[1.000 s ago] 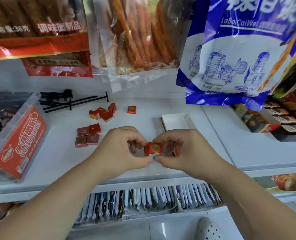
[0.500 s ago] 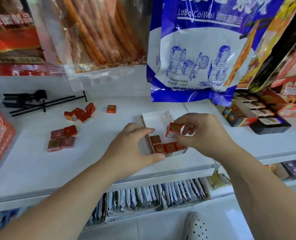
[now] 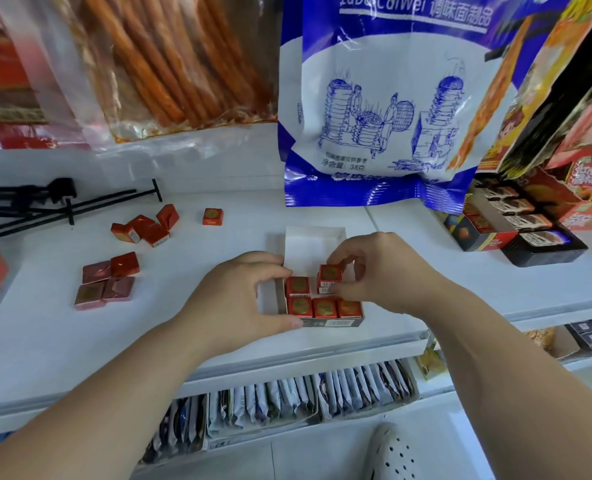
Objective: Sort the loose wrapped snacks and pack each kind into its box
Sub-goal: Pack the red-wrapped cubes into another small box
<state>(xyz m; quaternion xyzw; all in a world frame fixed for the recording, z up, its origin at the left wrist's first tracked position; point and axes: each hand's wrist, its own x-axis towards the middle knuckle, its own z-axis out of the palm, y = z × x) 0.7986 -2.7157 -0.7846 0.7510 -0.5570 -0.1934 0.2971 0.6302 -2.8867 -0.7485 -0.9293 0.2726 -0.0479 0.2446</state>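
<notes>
Four red foil snacks lie flat in the open white box at frame centre: 3 in the front row, 1 behind them at the left. Right hand is clamped on a 5th red piece, thumb & fingertips pinching it over the 2nd row. Poss. another piece is stacked under it, can't tell. Left hand grips the box's left wall, w/ thumb at the front corner & fingers curled over the side. Box sits on the white shelf, near its front edge.

Loose pcs on the shelf, clock from the box:
- 1 lone red snack at 11 o'clock.
- 4 bright red in a heap at 10 o'clock.
- 4 in a square group at 9 o'clock, 3 dull red + 1 brighter.

Black rods lie farther out at 10 o'clock. 1 blue-white bag hangs at 12 o'clock. Dark display trays stand at 2 o'clock.
</notes>
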